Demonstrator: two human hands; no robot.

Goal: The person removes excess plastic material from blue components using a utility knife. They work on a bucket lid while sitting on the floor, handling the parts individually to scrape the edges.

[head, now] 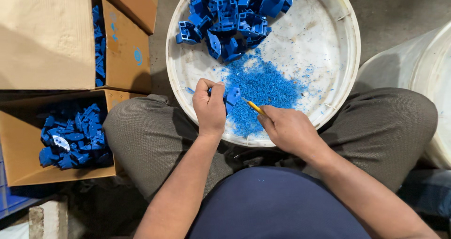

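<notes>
Blue parts (230, 13): moulded plastic — smooth, slightly glossy
Basin (345, 55): white plastic, scuffed, matt
Boxes (47, 37): brown cardboard — matt
Trousers (150, 135): woven cloth, matt

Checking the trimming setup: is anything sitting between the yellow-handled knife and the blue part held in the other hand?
Nothing visible. The left hand grips the blue part, and the yellow-handled knife in the right hand points straight at it over the blue shavings.

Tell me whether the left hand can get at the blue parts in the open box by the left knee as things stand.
Probably not freely: the left hand is closed on a blue part over the white basin. The open box of blue parts lies uncovered beside the knee.
</notes>
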